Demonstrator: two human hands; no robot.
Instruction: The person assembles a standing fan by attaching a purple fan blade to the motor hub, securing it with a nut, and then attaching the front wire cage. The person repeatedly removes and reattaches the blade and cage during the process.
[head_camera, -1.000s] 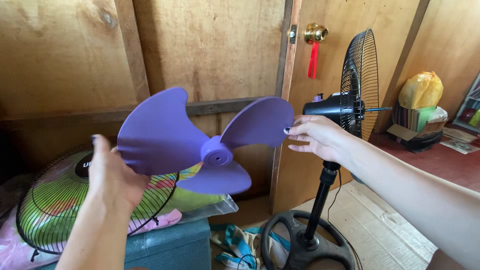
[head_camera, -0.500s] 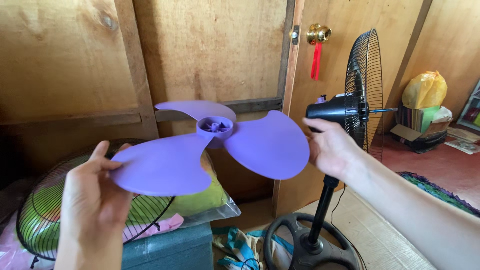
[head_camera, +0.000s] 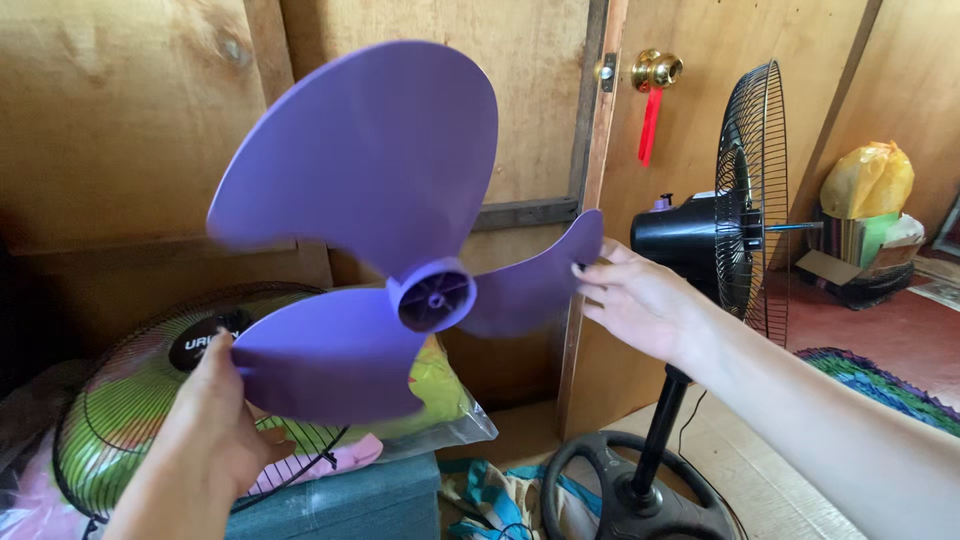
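A purple three-bladed fan propeller (head_camera: 380, 180) is held up in front of me, hub (head_camera: 432, 296) facing me and one blade pointing up. My left hand (head_camera: 215, 425) grips the lower left blade at its edge. My right hand (head_camera: 640, 300) holds the tip of the right blade with its fingers. Just behind my right hand stands a black pedestal fan (head_camera: 700, 240) with only its rear wire guard (head_camera: 752, 200) on and its bare motor shaft sticking out to the right.
A loose front fan guard (head_camera: 130, 400) leans at lower left against bagged soft items on a teal box (head_camera: 350, 495). The fan's round black base (head_camera: 640, 500) sits on the floor. Behind are wooden walls, a door with a brass knob (head_camera: 655, 70), and a yellow bag (head_camera: 865, 180).
The propeller has been turned from lying nearly flat to upright, one blade now pointing up and the hub facing me. Both hands kept their hold on the blades.
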